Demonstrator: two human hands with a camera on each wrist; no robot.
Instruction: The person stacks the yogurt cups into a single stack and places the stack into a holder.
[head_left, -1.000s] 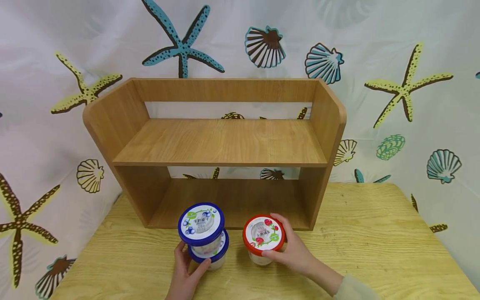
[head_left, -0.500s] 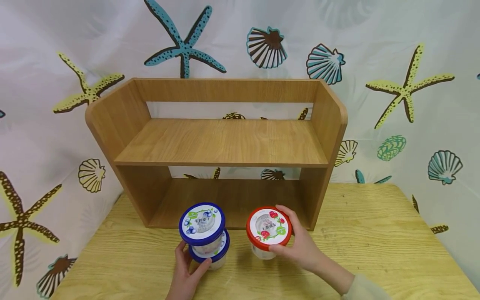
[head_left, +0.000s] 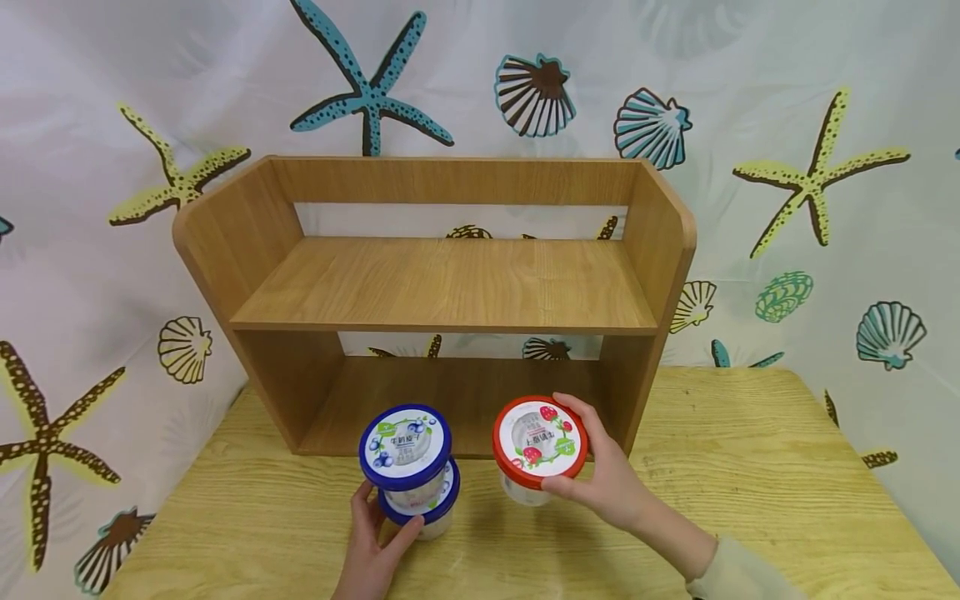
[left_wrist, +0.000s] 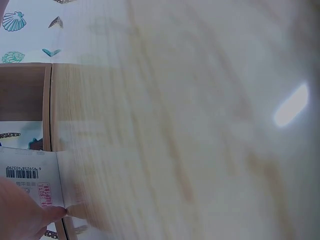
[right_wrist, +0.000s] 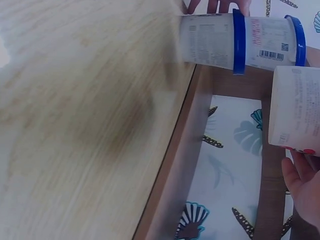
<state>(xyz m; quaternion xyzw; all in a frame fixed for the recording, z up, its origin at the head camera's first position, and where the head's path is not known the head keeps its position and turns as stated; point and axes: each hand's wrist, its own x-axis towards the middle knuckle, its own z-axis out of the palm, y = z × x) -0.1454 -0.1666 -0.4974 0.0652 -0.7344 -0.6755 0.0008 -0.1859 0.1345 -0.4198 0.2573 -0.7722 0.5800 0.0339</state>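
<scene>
Two plastic tubs with blue lids stand stacked before the shelf. The upper tub has a blueberry print on its white lid and sits on the lower tub, slightly offset. My left hand grips the lower tub, thumb at its front and fingers at its left side. My right hand holds a red-lidded tub with strawberries on the lid, thumb and fingers spread round the rim. In the right wrist view the base of this tub is raised off the table.
A two-tier wooden shelf stands behind the tubs, its lower tier just above the tabletop. The wooden table extends to both sides. A white cloth with starfish and shells hangs behind.
My right hand has lifted the red-lidded tub upward, slightly to the right and toward the shelf. My left hand and the blue-lidded stack have stayed in place.
</scene>
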